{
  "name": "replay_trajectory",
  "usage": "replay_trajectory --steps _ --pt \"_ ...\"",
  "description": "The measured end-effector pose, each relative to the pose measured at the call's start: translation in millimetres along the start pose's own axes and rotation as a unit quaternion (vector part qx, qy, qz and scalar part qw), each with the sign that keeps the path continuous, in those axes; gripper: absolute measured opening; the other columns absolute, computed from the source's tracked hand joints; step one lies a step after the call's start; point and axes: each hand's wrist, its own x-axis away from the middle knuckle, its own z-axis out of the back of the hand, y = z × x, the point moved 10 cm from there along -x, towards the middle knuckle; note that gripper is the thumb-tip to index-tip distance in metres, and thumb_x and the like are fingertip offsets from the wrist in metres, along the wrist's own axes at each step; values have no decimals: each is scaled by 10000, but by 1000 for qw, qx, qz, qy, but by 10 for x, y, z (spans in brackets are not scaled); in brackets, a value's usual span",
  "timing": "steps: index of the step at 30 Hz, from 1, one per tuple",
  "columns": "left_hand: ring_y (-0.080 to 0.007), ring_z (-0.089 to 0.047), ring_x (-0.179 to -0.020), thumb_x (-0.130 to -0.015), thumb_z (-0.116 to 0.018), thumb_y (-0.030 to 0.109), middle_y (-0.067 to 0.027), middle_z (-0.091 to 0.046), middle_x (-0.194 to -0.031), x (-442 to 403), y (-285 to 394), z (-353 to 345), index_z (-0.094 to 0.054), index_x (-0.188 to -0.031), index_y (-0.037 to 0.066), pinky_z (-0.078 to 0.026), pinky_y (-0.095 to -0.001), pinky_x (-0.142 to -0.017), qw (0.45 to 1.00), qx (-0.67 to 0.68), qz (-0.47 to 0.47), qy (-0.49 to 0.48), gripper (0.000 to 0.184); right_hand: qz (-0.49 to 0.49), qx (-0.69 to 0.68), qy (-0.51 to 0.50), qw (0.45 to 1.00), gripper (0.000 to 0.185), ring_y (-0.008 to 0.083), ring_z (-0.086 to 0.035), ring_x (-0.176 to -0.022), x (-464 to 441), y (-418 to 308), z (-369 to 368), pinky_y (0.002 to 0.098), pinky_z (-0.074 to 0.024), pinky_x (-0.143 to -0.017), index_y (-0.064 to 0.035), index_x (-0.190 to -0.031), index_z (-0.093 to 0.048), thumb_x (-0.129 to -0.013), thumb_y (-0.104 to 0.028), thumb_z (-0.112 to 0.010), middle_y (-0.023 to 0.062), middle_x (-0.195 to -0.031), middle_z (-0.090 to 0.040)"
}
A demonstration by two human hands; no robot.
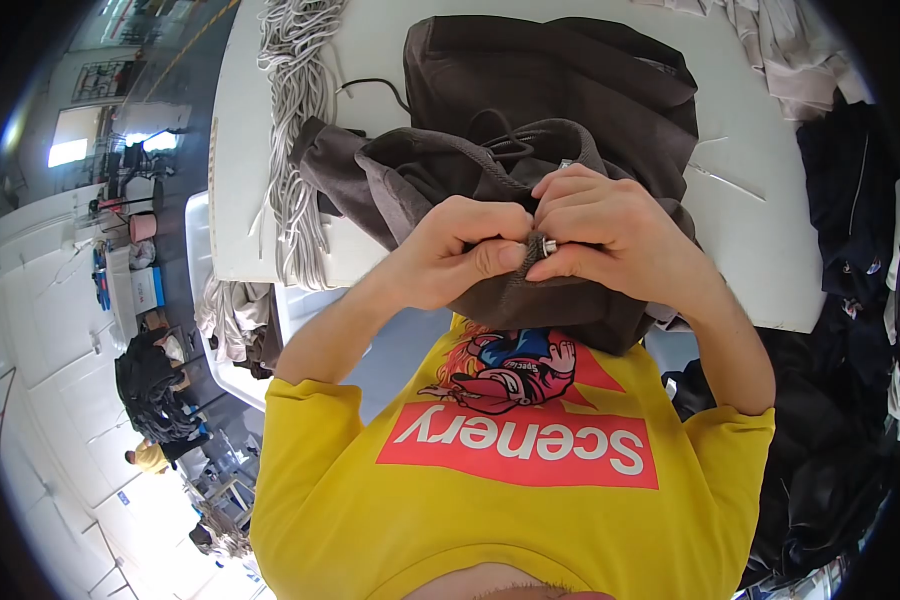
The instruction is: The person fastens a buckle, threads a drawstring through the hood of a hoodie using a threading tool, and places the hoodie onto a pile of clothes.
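A dark brown hoodie [560,75] is spread over the near part of the white table and hangs down against my chest. My left hand [462,250] pinches a bunched, ribbed edge of it between thumb and fingers. Close against it, my right hand [615,235] is closed on the same edge. A small shiny metal piece [549,246] shows at the right thumb and fingertips; its kind is too small to tell. Beyond my hands, a dark drawstring [500,128] loops across the hood opening. The fingertips partly hide the gripped cloth.
A thick bundle of light grey cords [295,130] lies along the left of the white table [245,180]. Thin wire-like tools [727,182] lie on the right. Pale cloth [785,60] and dark garments [850,210] crowd the right edge. A white bin [202,250] with clothes stands left.
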Motion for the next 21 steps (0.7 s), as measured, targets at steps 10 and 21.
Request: replay_trajectory --steps 10,21 --pt "-330 -436 -632 -894 -521 64 -134 -438 -725 -113 212 6 -476 -823 -9 -381 -356 -570 973 -210 -16 91 111 -80 -82 49 992 271 324 -570 -808 183 379 -46 334 -456 -719 72 -868 -577 -792 -174 -661 170 -859 -597" --pt "-135 -436 -855 -865 -652 214 -37 -453 -949 -107 -175 -117 -505 -954 58 -380 -270 -748 982 178 45 -36 232 -139 -164 -116 970 301 197 -462 -565 207 307 -268 320 -403 -568 38 -802 -582 -917 -240 -570 158 -650 -534"
